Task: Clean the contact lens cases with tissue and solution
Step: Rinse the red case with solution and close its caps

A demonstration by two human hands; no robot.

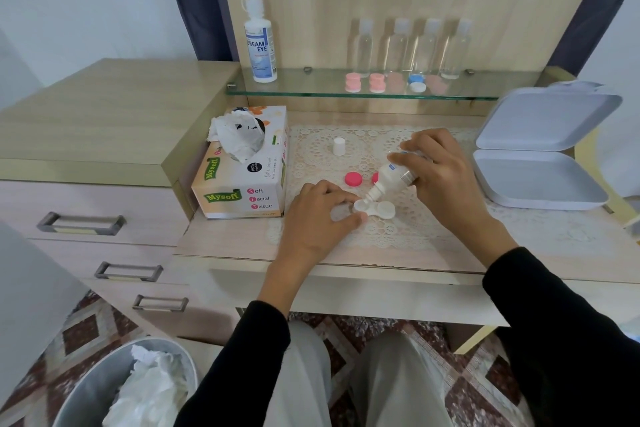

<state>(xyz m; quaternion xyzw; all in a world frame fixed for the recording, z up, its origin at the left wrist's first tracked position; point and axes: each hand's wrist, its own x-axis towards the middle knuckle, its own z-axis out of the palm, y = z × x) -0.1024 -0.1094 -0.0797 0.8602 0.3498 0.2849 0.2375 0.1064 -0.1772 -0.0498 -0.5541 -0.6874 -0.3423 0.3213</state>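
- Down at the far left, a metal waste bin (74,392) on the floor holds crumpled tissue (149,388).
- Next, a tissue box (242,187) stands on the desk's left edge, with a rumpled sheet (239,139) sticking out of its top.
- Above it, a large solution bottle (260,42) stands upright on the left end of a glass shelf (311,89).
- On the desk, the left hand (313,218) pinches the left cup of the white lens case (375,209) between thumb and forefinger. The case lies flat on the lace mat (381,236).
- A loose white cap (339,145) stands on the mat behind the hands.
- A pink lid (353,179) lies just behind the case, and a second pink lid (375,178) is half hidden by the small bottle.
- That small bottle (393,178) is tipped nozzle-down, with its tip in the case's left cup.
- The right hand (440,177) grasps the small bottle around its body, fingers curled over it.
- Further back, pink lens cases (353,82) and a blue-and-white one (416,82) sit on the shelf in front of four clear bottles (398,45).
- At the far right, a grey hinged box (540,180) lies open on the desk.
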